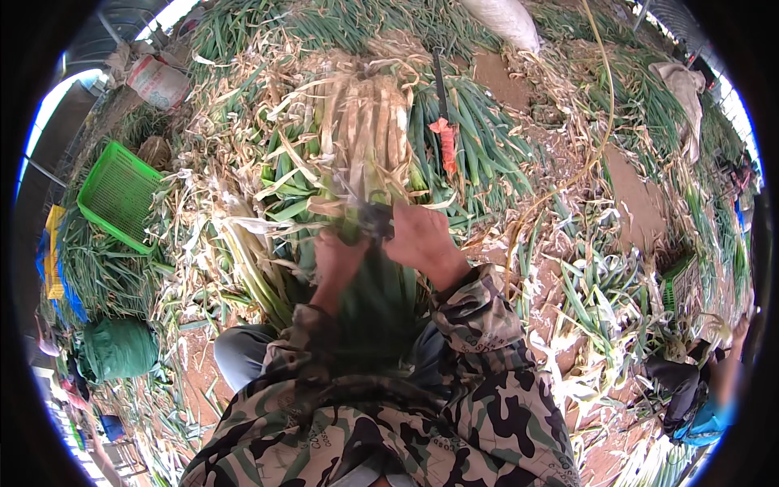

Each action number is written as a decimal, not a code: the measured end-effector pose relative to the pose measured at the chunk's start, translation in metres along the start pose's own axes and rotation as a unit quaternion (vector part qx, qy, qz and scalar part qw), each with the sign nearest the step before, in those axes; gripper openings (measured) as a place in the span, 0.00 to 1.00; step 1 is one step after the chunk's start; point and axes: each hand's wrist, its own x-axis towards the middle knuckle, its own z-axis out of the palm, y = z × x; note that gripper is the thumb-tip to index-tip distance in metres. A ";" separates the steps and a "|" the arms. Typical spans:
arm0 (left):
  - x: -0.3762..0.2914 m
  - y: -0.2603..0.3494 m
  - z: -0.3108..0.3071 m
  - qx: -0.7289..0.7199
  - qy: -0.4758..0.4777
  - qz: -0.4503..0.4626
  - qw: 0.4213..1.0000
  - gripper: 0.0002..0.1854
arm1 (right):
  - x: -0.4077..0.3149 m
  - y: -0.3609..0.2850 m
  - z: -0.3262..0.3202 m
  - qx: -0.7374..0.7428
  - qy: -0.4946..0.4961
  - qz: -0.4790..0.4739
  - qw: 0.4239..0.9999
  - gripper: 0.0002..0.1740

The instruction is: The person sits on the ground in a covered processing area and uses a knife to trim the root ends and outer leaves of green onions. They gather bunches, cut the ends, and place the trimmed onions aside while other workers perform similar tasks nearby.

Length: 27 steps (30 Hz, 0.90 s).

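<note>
A bundle of large green onions with brown stalks (365, 125) lies before me, its leaves running down between my knees. My left hand (339, 255) is closed around the leafy part of the bundle. Right beside it, my right hand (420, 237) grips a dark, blurred tool (378, 220) against the stalks; its kind cannot be told. Beyond my right hand, a long dark blade with a red-wrapped handle (446, 143) rests on green leaves. Loose pale green onions (246, 262) lie left of my left hand.
A green plastic basket (122, 198) and a green sack (118, 350) stand at left. A white sack (505, 21) lies at the top. A yellow hose (610, 91) curves down the right side. Another person (709, 395) is at far right. Dry husks and leaves cover much ground.
</note>
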 end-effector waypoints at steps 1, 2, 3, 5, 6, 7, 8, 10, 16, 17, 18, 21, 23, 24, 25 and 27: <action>-0.009 0.015 0.007 -0.022 -0.015 -0.001 1.000 0.52 | 0.001 0.008 0.006 -0.004 0.002 -0.004 1.000 0.19; -0.015 0.028 0.009 -0.057 -0.041 -0.020 0.997 0.51 | 0.002 0.015 0.010 -0.008 0.004 -0.008 1.000 0.21; -0.012 0.020 0.012 -0.060 -0.055 -0.026 0.996 0.50 | 0.002 0.007 0.013 0.008 -0.001 -0.001 1.000 0.21; -0.008 0.008 0.025 -0.074 -0.088 -0.032 0.993 0.49 | -0.001 -0.010 0.007 0.031 -0.007 0.019 0.999 0.21; 0.000 0.007 0.022 -0.070 -0.109 -0.030 0.991 0.43 | 0.000 -0.004 0.010 0.030 -0.008 -0.007 1.000 0.21; 0.008 0.005 0.015 -0.100 -0.143 -0.039 0.984 0.40 | 0.002 0.004 0.012 0.029 -0.003 -0.030 0.999 0.21; 0.016 0.004 0.007 -0.130 -0.177 -0.049 0.974 0.37 | 0.004 0.011 0.014 0.028 0.001 -0.054 0.998 0.21; 0.014 0.015 -0.008 -0.105 -0.191 -0.025 0.976 0.30 | 0.006 0.014 0.014 0.008 -0.012 -0.035 0.999 0.21; 0.000 -0.001 0.040 -0.177 -0.128 -0.002 0.976 0.45 | 0.012 -0.003 0.003 -0.010 -0.067 0.013 0.998 0.22; -0.002 0.001 0.044 -0.226 -0.133 0.000 0.965 0.46 | 0.013 -0.002 0.003 -0.016 -0.068 0.016 0.997 0.23; 0.003 0.000 0.045 -0.227 -0.171 -0.019 0.959 0.46 | 0.013 -0.003 0.001 -0.021 -0.069 0.018 0.997 0.23; 0.023 -0.012 0.042 -0.223 -0.255 -0.058 0.939 0.46 | 0.010 -0.010 -0.010 -0.020 -0.088 0.033 0.995 0.24; 0.038 -0.038 0.041 -0.207 -0.262 -0.067 0.940 0.46 | 0.012 -0.016 -0.005 -0.022 -0.091 0.026 0.995 0.25; 0.037 -0.044 0.043 -0.228 -0.231 -0.077 0.943 0.39 | 0.012 -0.016 -0.001 -0.025 -0.093 0.025 0.995 0.25; 0.034 -0.052 0.043 -0.248 -0.198 -0.088 0.944 0.31 | 0.012 -0.018 0.003 -0.037 -0.098 0.026 0.994 0.26; 0.021 -0.065 0.036 -0.320 -0.171 -0.077 0.929 0.23 | 0.015 -0.020 0.007 -0.065 -0.105 0.032 0.992 0.27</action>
